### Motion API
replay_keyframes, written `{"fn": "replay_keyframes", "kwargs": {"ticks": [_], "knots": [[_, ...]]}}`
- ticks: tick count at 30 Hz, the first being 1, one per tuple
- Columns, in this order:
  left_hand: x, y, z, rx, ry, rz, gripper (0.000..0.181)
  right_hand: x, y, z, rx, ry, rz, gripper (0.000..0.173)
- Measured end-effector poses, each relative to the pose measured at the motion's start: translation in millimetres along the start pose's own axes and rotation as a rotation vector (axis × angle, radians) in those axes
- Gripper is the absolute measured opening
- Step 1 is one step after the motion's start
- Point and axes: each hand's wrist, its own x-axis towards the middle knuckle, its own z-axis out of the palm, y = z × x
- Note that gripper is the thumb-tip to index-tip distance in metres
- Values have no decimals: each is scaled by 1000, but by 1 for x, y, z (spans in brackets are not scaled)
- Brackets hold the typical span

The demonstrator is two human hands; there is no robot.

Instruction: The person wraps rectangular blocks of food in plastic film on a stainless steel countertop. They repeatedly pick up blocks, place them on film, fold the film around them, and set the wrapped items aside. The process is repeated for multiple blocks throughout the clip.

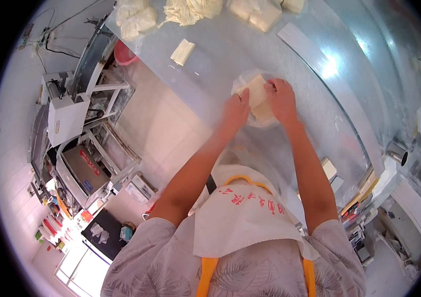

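Observation:
On the metal worktable [210,67], a clear plastic bag [238,84] lies spread around pale, flat squares that look like dough wrappers [258,91]. My left hand [237,109] grips the near left side of this bagged stack, its thumb and fingertips at the edge. Curled around the right side is my right hand [281,99], with its fingers bent at the stack's far right corner. The palms hide part of the bag. Farther off to the left, a small pale dough stack [183,52] lies alone, with small scraps beside it.
Bagged dough pieces [257,13] and loose dough strips [186,11] line the table's far edge. A long pale bar [325,70] runs along the right. A metal cup [397,154] lies on its side at right. Left of the table stand a pink basin [124,54] and a white machine [68,118].

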Motion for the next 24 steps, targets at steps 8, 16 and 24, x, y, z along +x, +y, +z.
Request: {"fn": "replay_keyframes", "kwargs": {"ticks": [8, 16, 24], "knots": [[-27, 24, -8, -158, -77, -102, 55, -27, -14, 20, -217, 311, -231, 23], [-29, 20, -7, -131, -93, -47, 56, -29, -25, 19, -269, 414, -253, 13], [-14, -15, 13, -35, -23, 120, 54, -30, -27, 23, -206, 326, -138, 16]]}}
